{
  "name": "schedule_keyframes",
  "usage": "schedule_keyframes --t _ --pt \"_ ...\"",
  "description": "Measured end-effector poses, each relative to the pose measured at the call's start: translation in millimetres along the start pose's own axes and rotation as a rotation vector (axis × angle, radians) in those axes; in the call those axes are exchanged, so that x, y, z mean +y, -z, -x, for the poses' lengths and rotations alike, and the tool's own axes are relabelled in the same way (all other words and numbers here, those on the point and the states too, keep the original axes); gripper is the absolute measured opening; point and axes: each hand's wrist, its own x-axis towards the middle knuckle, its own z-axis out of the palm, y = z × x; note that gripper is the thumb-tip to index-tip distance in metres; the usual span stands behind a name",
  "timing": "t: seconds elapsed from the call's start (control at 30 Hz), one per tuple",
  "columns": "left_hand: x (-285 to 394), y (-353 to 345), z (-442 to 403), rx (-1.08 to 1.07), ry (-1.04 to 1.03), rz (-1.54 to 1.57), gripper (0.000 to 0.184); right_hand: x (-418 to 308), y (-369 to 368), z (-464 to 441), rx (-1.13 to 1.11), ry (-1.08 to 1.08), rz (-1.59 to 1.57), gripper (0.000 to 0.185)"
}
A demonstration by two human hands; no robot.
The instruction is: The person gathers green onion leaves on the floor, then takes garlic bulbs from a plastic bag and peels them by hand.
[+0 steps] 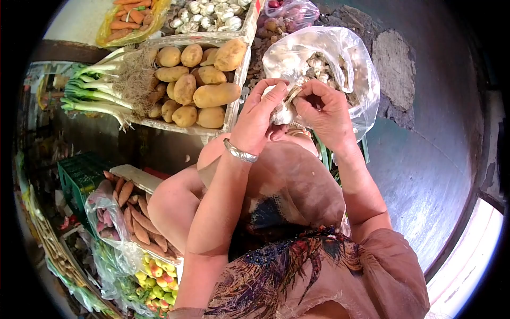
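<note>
A white garlic bulb (282, 115) is held above my lap in my left hand (261, 109), its fingers closed around the bulb's left side. From the other side my right hand (328, 110) pinches at the bulb's dry brownish stem (291, 95) between thumb and forefinger. Part of the bulb is hidden behind the fingers. Just beyond both hands stands a clear plastic bag (365, 80) with its mouth open. Inside it lie garlic bulbs and loose dry skins (317, 63).
Left of my hands is a crate of potatoes (184, 89) with leeks (103, 87) beside them. Garlic bulbs (204, 15), carrots (131, 18) and a bag of onions (295, 13) are farther back. Sweet potatoes (139, 215) and pears (158, 279) lie at lower left.
</note>
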Motion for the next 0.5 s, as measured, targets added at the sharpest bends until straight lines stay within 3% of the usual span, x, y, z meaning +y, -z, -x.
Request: schedule_keyframes --t 0.5 --pt "-0.1 -8.1 0.7 0.098 -0.116 -0.139 0.032 -0.3 -5.0 1.9 0.051 0.054 -0.01 0.005"
